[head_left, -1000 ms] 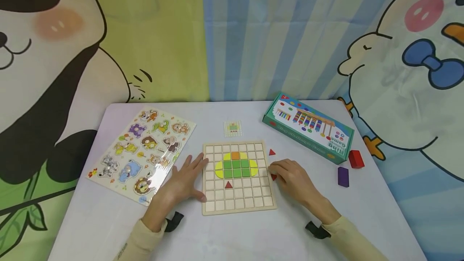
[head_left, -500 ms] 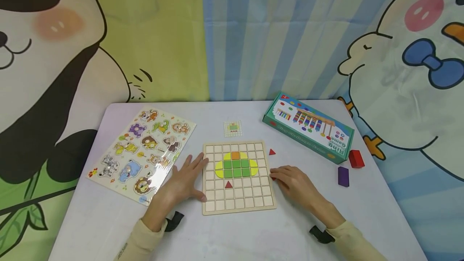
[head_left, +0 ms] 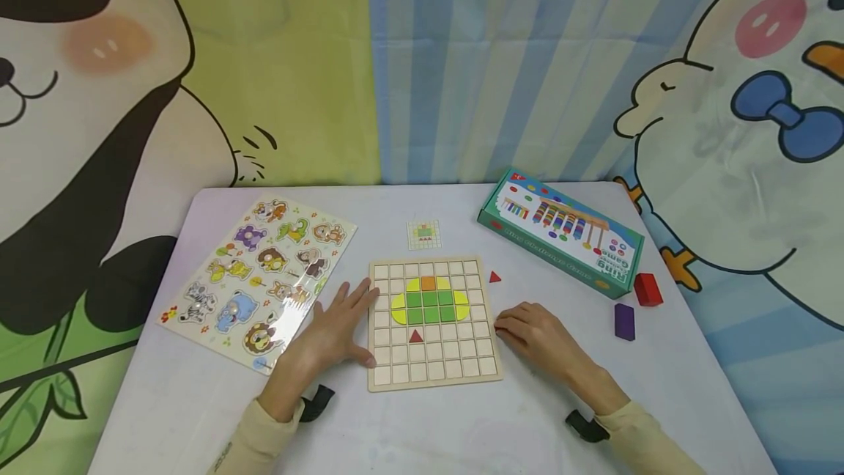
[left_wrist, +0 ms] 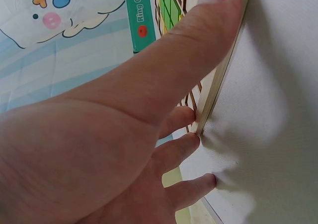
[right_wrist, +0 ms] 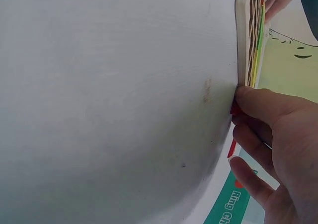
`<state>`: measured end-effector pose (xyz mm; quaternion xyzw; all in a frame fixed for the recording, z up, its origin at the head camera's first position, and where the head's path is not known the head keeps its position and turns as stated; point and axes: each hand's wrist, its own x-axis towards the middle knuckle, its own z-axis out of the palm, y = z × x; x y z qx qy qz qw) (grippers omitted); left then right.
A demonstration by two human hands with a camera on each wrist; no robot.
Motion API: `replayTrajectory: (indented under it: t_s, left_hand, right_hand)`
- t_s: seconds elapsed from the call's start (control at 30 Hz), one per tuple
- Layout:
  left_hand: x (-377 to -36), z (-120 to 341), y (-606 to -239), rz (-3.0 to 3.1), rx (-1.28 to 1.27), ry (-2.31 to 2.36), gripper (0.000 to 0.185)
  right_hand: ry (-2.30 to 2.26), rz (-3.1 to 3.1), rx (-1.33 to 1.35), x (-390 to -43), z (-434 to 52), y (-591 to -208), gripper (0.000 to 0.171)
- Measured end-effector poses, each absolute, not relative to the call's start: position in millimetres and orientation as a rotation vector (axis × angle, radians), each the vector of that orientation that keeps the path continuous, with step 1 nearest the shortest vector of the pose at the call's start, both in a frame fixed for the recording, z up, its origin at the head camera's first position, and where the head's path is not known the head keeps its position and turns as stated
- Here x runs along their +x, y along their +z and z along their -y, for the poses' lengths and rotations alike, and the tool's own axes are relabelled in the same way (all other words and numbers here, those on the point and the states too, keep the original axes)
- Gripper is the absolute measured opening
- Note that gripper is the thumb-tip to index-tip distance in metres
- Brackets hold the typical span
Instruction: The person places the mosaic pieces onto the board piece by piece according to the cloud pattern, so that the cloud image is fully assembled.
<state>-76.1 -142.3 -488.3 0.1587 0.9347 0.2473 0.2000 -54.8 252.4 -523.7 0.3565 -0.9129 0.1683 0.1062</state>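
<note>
Right hand (head_left: 537,336) resting on the white table (head_left: 198,387) against the right edge of the wooden grid board (head_left: 431,322), fingers curled, fingertips (right_wrist: 248,97) pinching one small red piece (right_wrist: 235,109) just beside the board's rim; only a sliver of that piece visible in the wrist view, hidden under the fingers in the head view.

Left hand (head_left: 332,328) flat on the table at the board's left edge, fingers straight and spread, thumb (left_wrist: 198,45) laid along the rim, holding nothing.

Between the two hands, one board, seven squares across by seven down. On it, counted: six green squares (head_left: 430,306) in two rows of three, one orange square (head_left: 428,284) above them, yellow curved pieces (head_left: 398,308) around the green block (number hard to tell), and one red triangle (head_left: 415,336) below the green block.

Beyond the right hand's fingertips, one loose red triangle (head_left: 494,277) on the table, just off the board's upper right corner. Further out to the right of that hand, one purple block (head_left: 623,321) and one red block (head_left: 648,289), near each other, apart from the hand. Beyond those, one green game box (head_left: 560,232) lying at an angle.

Ahead of the board, one small pattern card (head_left: 424,234). Out past the left hand, one animal puzzle sheet (head_left: 257,281), just beside its fingers.
</note>
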Motion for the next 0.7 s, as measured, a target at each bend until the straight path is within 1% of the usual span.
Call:
replayTrajectory:
  t_s: [0.23, 0.53, 0.7]
  left_hand:
    - [-76, 143, -488, -2.61, 0.443, 0.685, 0.121]
    - [-77, 142, -488, -2.613, 0.446, 0.683, 0.12]
    - [-76, 143, -488, -2.613, 0.448, 0.686, 0.12]
  right_hand:
    - [0.486, 2.679, 1.084, -52, -257, -526, 0.025]
    - [0.544, 2.561, 1.087, -55, -258, -529, 0.022]
    - [0.64, 2.412, 1.102, -63, -246, -523, 0.029]
